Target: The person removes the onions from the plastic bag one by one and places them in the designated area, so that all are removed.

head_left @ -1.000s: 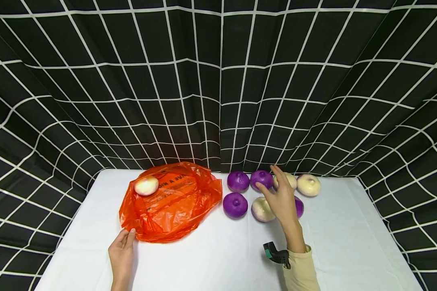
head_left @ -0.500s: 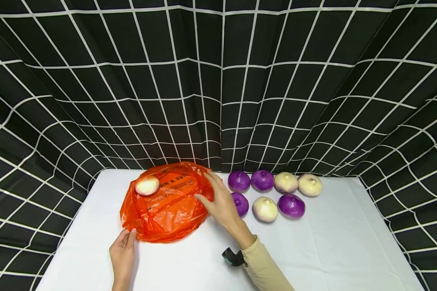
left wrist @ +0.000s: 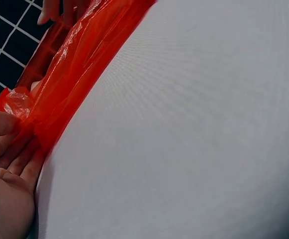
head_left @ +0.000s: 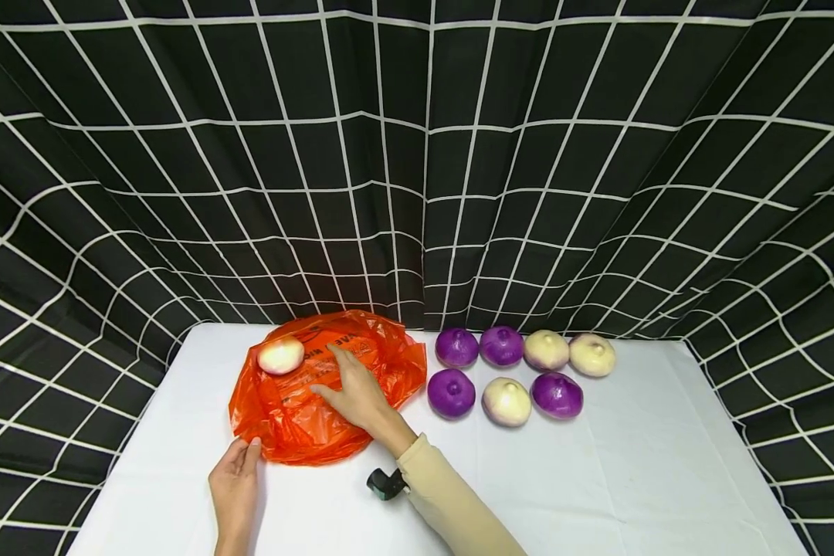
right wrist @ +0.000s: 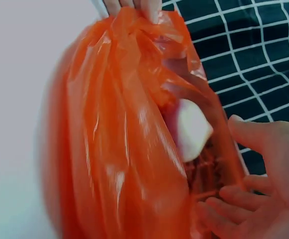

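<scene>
An orange-red plastic bag lies spread on the left half of the white table. One white turnip with purple tinges sits in its mouth, also visible in the right wrist view. My left hand pinches the near left edge of the bag between thumb and fingers. My right hand hovers over the middle of the bag, thumb and fingers spread and holding nothing. In the right wrist view its fingers overlap the bag's side, a little away from the turnip.
Right of the bag stand two rows of turnip-like vegetables, several purple and a few cream-white. A black camera mount juts from the right wrist. Black cloth with a white grid walls the table's back and sides.
My right hand has swept left, from above the rows of vegetables to over the bag, with nothing in it. The left hand keeps its hold on the bag's edge.
</scene>
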`<control>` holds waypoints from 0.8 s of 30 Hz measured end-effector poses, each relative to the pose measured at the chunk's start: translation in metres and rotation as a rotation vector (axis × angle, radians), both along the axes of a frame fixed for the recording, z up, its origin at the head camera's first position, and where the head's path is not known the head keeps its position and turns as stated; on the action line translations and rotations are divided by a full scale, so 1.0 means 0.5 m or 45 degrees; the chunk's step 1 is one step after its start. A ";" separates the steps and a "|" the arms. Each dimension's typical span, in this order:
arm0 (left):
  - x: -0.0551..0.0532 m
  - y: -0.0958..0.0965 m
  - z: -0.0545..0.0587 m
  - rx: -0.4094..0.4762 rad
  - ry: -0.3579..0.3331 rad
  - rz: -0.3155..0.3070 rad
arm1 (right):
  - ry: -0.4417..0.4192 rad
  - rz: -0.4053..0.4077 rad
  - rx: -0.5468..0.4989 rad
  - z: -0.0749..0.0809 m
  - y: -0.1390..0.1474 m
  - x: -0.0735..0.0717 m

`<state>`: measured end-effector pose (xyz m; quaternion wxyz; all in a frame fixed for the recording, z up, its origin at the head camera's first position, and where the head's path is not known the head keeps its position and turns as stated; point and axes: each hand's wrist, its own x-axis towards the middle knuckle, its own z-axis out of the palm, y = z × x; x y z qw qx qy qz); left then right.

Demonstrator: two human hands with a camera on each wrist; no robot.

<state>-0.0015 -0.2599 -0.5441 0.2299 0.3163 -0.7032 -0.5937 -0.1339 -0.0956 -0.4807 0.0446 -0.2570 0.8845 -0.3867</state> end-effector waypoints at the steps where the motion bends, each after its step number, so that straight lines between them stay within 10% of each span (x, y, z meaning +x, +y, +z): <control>1: 0.001 -0.002 0.001 -0.007 -0.013 0.001 | -0.014 -0.002 -0.008 -0.002 -0.011 -0.002; 24: 0.004 0.001 -0.004 0.001 0.009 -0.022 | -0.095 -0.098 0.166 -0.032 -0.168 -0.072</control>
